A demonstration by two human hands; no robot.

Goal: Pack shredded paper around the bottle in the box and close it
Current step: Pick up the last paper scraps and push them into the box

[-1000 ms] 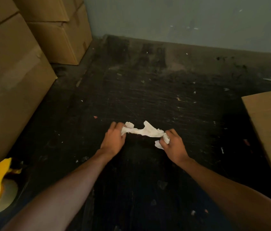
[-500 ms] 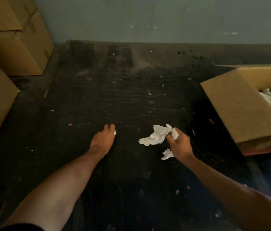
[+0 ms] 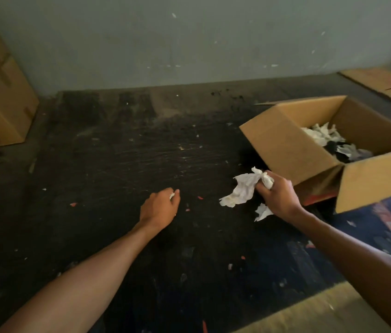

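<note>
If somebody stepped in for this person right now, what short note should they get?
Right hand grips a crumpled wad of white paper just left of the open brown cardboard box.
Left hand pinches a tiny white paper scrap over the dark floor.
Done: some white paper lies in the box around something dark, probably the bottle.
Left: add the paper, close the flaps.

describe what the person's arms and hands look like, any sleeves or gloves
Both forearms are bare right up to the frame edge, with no sleeves in view. The left hand and right hand wear no gloves. No watch or bracelet shows on either wrist.
</note>
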